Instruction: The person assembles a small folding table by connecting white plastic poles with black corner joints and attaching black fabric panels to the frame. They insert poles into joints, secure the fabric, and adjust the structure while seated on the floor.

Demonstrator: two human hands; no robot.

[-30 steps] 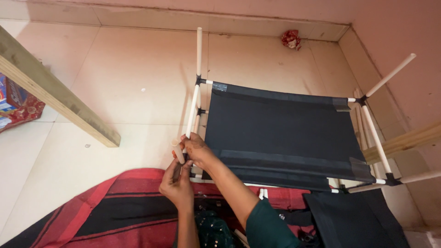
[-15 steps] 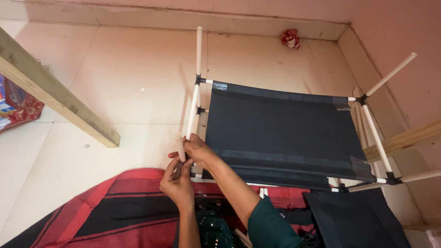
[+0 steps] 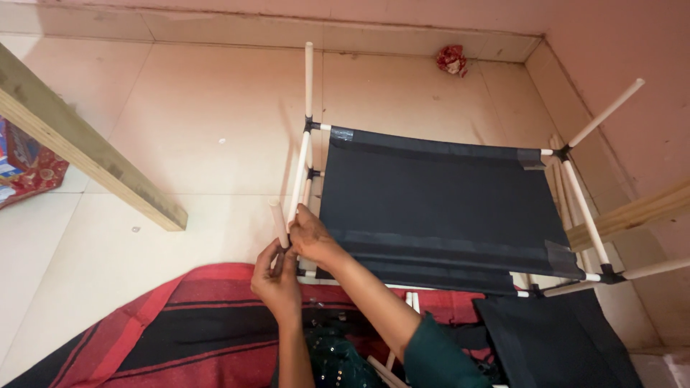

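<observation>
A rack of white plastic rods (image 3: pixel 308 79) and black corner joints carries a stretched black fabric shelf (image 3: pixel 445 194) above the pale tiled floor. At the shelf's near left corner my right hand (image 3: pixel 310 238) grips the frame where the rods meet. Just left of it, my left hand (image 3: pixel 274 279) holds a short loose white rod (image 3: pixel 277 221) upright, its top sticking up above the fingers. Both hands touch beside the corner, and the joint itself is hidden under them.
A wooden plank (image 3: pixel 86 147) slants across the left. A red and black striped cloth (image 3: pixel 172 323) lies under my arms. More black fabric (image 3: pixel 553 338) sits at the lower right, another wooden beam (image 3: pixel 632 214) at the right, a crumpled red wrapper (image 3: pixel 451 59) by the far wall.
My left hand has slid a little lower on the short rod, so more of the rod shows above it. My right hand stays on the corner.
</observation>
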